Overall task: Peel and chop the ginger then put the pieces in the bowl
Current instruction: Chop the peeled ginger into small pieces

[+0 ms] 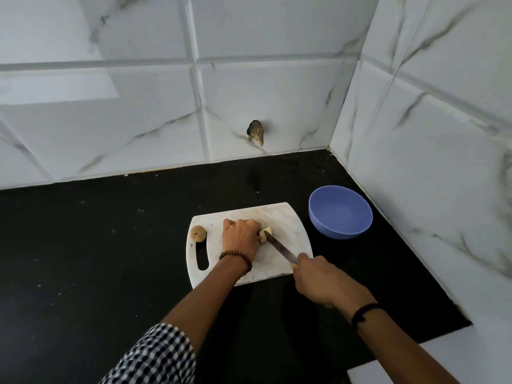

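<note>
- I see the left hand (241, 236) with fingers curled over the ginger (268, 231), holding it down on the board.
- The right hand (318, 278) grips the handle of the knife (279, 246); the blade tip touches the ginger.
- The ginger shows a pale cut face, near the middle of the white cutting board (291, 217).
- A brown lump (198, 233) lies at the left edge of the board.
- The blue bowl (340, 212) stands just right of the board, on the black counter (97, 245).
</note>
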Motion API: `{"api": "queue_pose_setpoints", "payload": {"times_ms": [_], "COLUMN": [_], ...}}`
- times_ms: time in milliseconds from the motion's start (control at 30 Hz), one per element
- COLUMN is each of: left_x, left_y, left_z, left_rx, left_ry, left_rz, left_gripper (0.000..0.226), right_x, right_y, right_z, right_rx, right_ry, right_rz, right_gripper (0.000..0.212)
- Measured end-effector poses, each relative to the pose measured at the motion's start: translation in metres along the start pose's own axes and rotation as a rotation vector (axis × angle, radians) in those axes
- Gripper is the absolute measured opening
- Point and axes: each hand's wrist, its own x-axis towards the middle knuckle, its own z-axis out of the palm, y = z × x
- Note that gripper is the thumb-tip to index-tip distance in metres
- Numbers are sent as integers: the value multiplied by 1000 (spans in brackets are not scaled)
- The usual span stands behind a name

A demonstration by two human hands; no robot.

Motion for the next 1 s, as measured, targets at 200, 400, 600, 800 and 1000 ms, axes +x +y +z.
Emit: {"api": "queue_pose_setpoints", "payload": {"times_ms": [200,400,600,800,1000], "left_x": [-5,-5,-5,-6,-2], "left_y": [1,0,-2,-10,-16], "left_z": [0,-1,1,2,1], "left_rx": [-23,8,-5,-56,-98], "left_ry": [17,-12,-4,-10,-28], "left_rz": [33,55,74,61,38], "left_gripper": [25,23,24,24,34], "right_x": [-2,-7,-18,-14,-10], "right_y": [5,8,21,38,33], "right_z": [-6,0,0,17,26], "right_rx": [17,-6,17,192,247], "right_ry": [-16,3,19,97,175], "right_rz": [-10,-9,-22,-7,-22], "right_gripper": [24,25,24,27,30]}}
